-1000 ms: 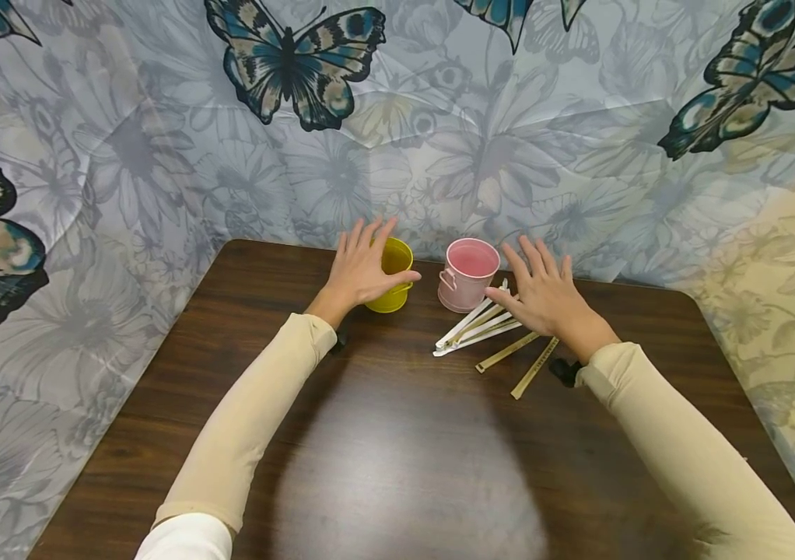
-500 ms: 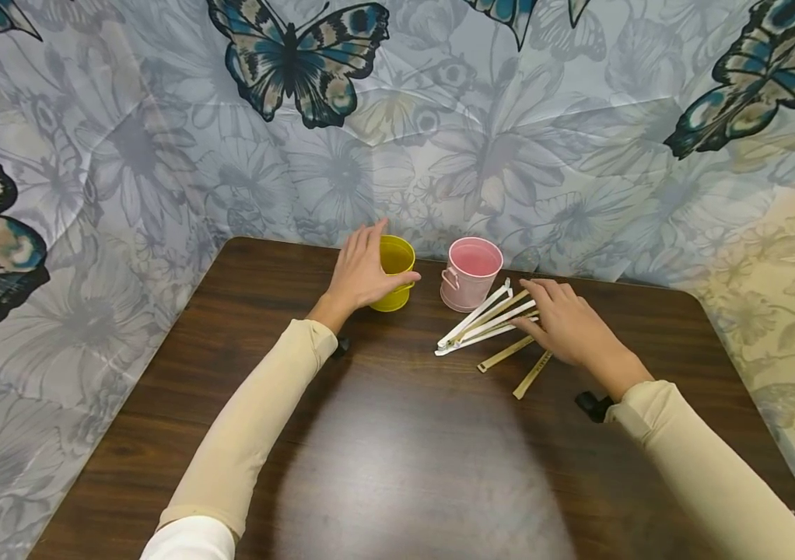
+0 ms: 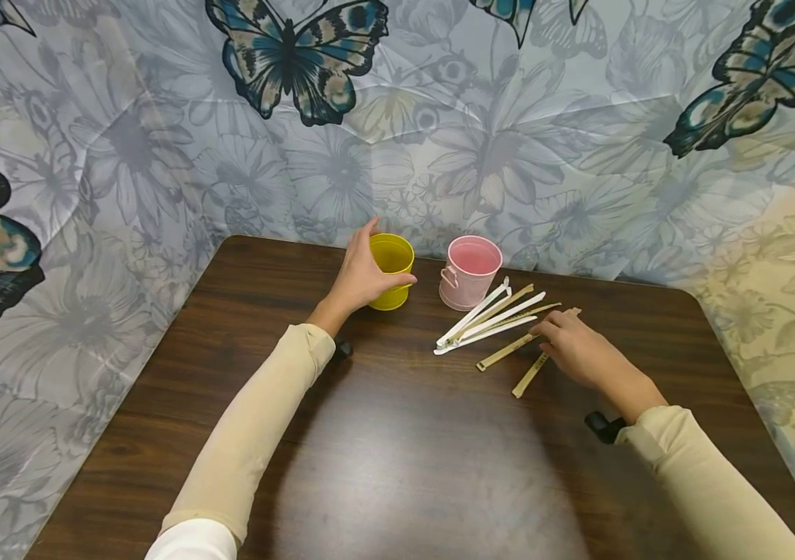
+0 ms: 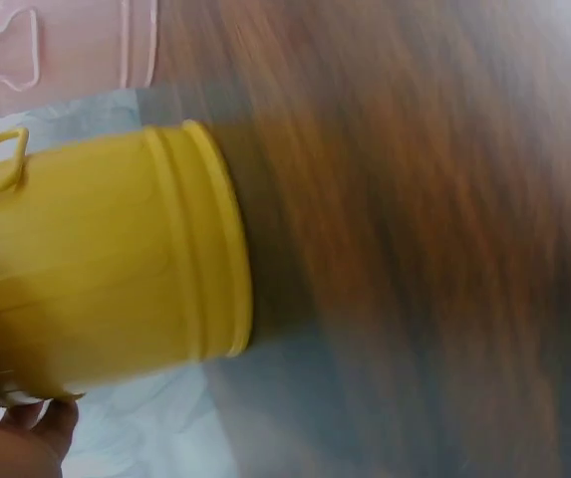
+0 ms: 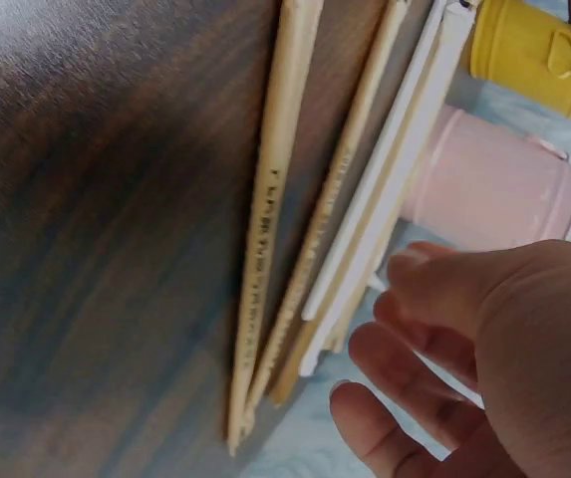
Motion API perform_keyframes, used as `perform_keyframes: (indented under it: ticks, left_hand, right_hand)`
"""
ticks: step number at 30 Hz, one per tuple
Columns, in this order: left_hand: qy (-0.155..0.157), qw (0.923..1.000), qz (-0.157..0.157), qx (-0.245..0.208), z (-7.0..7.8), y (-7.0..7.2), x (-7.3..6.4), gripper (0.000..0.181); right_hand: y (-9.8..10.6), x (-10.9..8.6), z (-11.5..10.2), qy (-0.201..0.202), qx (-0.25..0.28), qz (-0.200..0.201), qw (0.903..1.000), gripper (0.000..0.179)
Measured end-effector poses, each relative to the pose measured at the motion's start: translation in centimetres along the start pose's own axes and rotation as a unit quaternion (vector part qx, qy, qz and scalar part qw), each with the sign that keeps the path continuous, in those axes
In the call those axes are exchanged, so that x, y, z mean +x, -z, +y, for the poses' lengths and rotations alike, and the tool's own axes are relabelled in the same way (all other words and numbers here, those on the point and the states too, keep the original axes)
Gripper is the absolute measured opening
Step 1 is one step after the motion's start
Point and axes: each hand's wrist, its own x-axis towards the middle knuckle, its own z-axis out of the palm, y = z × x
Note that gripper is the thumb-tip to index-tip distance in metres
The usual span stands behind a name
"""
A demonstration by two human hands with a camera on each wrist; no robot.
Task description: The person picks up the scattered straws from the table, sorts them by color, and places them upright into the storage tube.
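A small yellow metal bucket (image 3: 390, 300) stands near the table's back edge. My left hand (image 3: 358, 278) grips it from the left, thumb across the front and fingers round the far side. In the left wrist view, fingertips (image 4: 54, 423) show by its rim. To its right is a pink bucket (image 3: 463, 292) with a small side handle. Long, thin paper-wrapped sticks, some white (image 3: 502, 318) and some tan with printing (image 3: 529, 378), lie fanned out beside it. My right hand (image 3: 583, 351) hovers over the tan ones, fingers loosely bent, nothing visible between them.
The dark wood table (image 3: 397, 467) ends against a hanging cloth (image 3: 341, 171) printed with butterflies and flowers. A black wrist camera (image 3: 604, 427) sits under my right cuff, and another (image 3: 343, 350) is at my left wrist.
My right hand has come down and to the right, from raised with spread fingers to low over the tan sticks. My left fingers have closed in round the yellow bucket.
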Motion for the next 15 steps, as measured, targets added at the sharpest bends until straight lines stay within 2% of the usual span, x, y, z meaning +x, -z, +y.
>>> perform_keyframes:
  ticks: [4, 7, 11, 15]
  left_hand:
    - [0.012, 0.9986, 0.007, -0.052, -0.3, -0.1, -0.1, 0.126]
    - [0.034, 0.9965, 0.006, -0.076, -0.6, -0.2, -0.3, 0.127]
    - [0.06, 0.9895, 0.0, -0.131, -1.1, -0.6, -0.5, 0.124]
    - [0.063, 0.9808, -0.004, -0.185, -1.8, -0.9, -0.5, 0.119]
  right_hand:
    - [-0.6, -0.3, 0.3, -0.005, 0.012, -0.015, 0.9998, 0.025]
    - [-1.1, -0.4, 0.6, -0.01, 0.023, -0.022, 0.9995, 0.025]
    - [-1.7, -0.5, 0.7, -0.005, 0.03, -0.02, 0.9993, 0.023]
    - [-2.1, -0.6, 0.7, -0.011, 0.039, -0.028, 0.9988, 0.021]
